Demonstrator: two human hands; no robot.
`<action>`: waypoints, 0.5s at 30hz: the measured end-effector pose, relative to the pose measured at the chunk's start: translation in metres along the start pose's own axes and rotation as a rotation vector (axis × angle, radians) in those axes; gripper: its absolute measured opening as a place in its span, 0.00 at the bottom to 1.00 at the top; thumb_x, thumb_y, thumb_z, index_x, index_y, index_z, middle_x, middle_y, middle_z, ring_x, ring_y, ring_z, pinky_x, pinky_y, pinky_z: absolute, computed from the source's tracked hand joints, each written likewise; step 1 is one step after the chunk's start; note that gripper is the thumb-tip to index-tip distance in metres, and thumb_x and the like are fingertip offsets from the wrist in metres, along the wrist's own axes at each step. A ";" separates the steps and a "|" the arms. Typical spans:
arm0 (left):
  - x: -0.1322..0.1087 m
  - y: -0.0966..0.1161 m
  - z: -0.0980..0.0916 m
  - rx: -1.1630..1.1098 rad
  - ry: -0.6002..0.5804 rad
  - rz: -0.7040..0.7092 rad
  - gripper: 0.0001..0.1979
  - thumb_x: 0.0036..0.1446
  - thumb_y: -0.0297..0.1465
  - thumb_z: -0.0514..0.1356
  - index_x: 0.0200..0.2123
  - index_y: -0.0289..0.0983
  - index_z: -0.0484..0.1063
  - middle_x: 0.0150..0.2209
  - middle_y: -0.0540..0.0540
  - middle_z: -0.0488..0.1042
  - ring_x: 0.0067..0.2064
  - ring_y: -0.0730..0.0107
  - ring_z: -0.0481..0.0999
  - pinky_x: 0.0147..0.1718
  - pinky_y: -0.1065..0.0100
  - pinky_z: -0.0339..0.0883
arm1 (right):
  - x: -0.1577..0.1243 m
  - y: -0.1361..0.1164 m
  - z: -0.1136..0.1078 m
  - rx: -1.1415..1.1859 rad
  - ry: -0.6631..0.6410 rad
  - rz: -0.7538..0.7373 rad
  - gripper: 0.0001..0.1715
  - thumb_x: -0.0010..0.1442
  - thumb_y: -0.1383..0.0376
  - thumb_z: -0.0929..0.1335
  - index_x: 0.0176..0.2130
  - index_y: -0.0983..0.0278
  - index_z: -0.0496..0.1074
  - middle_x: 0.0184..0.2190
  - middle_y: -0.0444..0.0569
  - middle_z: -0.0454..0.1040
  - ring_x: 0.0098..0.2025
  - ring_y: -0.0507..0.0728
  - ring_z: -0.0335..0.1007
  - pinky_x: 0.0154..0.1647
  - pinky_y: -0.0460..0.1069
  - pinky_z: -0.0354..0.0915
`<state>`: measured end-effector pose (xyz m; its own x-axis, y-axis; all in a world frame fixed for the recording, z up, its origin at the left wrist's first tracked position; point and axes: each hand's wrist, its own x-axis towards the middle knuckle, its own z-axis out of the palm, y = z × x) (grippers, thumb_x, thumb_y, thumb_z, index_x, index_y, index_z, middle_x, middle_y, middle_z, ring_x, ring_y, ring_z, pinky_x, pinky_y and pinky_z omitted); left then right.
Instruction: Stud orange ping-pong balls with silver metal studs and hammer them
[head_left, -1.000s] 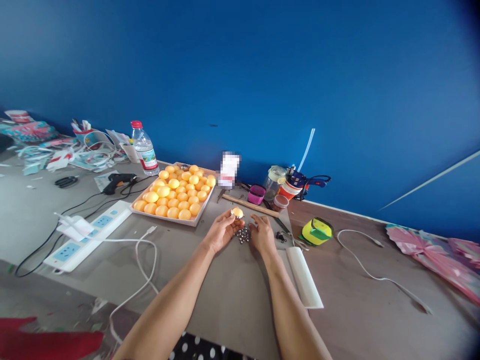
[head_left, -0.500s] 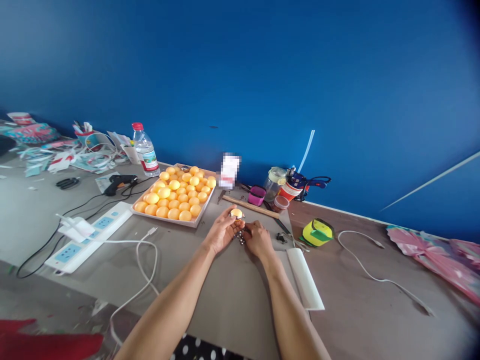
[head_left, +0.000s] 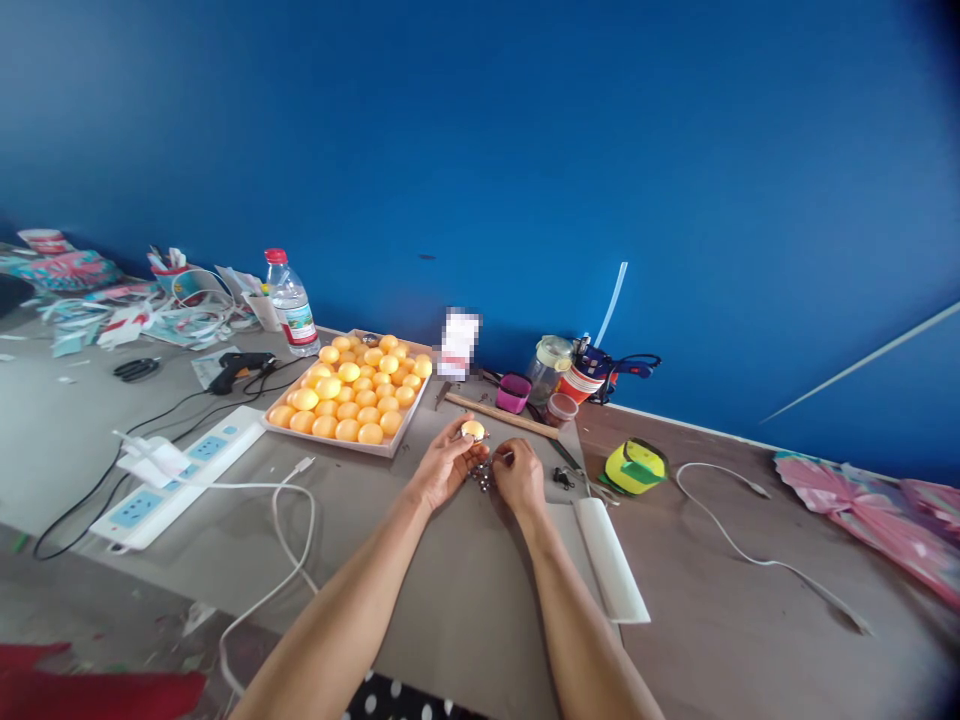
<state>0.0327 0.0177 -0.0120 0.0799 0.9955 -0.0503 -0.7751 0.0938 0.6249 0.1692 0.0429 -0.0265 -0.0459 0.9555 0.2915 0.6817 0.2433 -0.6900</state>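
Observation:
My left hand is closed round a small yellow ball held at its fingertips, just above the grey table. My right hand sits right beside it, fingers pinched on a small metal piece I cannot make out. Between the two hands lies a little heap of dark metal bits. A shallow tray full of several yellow balls stands just left of my left hand.
A white power strip with cables lies at the left, a glue gun and water bottle behind it. Jars and cups stand by the blue wall. A yellow-green tool, white strip and white cable lie right.
My right hand has moved left to meet my left hand and closed its fingers into a pinch over the metal bits. The left hand with the ball has barely shifted.

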 end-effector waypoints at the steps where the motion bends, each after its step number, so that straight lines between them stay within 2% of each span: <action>1: 0.000 0.000 0.000 0.000 0.001 -0.002 0.27 0.46 0.26 0.65 0.51 0.38 0.64 0.36 0.46 0.74 0.32 0.73 0.75 0.39 0.67 0.67 | 0.000 -0.001 -0.001 0.050 0.012 0.036 0.06 0.47 0.70 0.62 0.26 0.63 0.68 0.27 0.47 0.71 0.30 0.54 0.65 0.34 0.47 0.58; 6: 0.000 -0.002 0.000 -0.007 -0.004 -0.004 0.26 0.45 0.26 0.65 0.50 0.37 0.65 0.36 0.47 0.74 0.32 0.72 0.75 0.39 0.66 0.67 | 0.004 -0.005 -0.005 0.399 0.067 0.179 0.03 0.47 0.64 0.64 0.26 0.62 0.66 0.21 0.42 0.68 0.24 0.53 0.63 0.28 0.47 0.58; 9: -0.001 -0.002 0.001 -0.001 0.006 -0.008 0.26 0.45 0.26 0.66 0.49 0.36 0.65 0.35 0.47 0.74 0.31 0.72 0.75 0.38 0.66 0.67 | 0.006 -0.004 -0.005 0.615 0.041 0.200 0.13 0.46 0.61 0.66 0.34 0.64 0.69 0.20 0.40 0.68 0.22 0.52 0.61 0.27 0.47 0.58; 12: -0.001 -0.002 0.001 0.008 0.000 -0.006 0.26 0.45 0.26 0.66 0.49 0.36 0.65 0.35 0.47 0.74 0.31 0.72 0.75 0.38 0.67 0.67 | 0.008 -0.001 -0.005 0.649 -0.030 0.220 0.14 0.47 0.59 0.66 0.35 0.65 0.71 0.18 0.40 0.67 0.22 0.52 0.61 0.27 0.47 0.57; 15: -0.001 -0.003 0.000 0.024 -0.007 -0.011 0.26 0.45 0.27 0.65 0.49 0.37 0.65 0.35 0.47 0.74 0.31 0.72 0.75 0.36 0.68 0.66 | 0.007 0.001 -0.004 0.680 -0.020 0.233 0.11 0.47 0.60 0.67 0.31 0.64 0.70 0.16 0.39 0.65 0.21 0.50 0.59 0.26 0.47 0.55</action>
<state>0.0346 0.0169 -0.0138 0.0927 0.9943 -0.0519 -0.7587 0.1043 0.6431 0.1722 0.0495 -0.0228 0.0278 0.9965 0.0791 0.0701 0.0770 -0.9946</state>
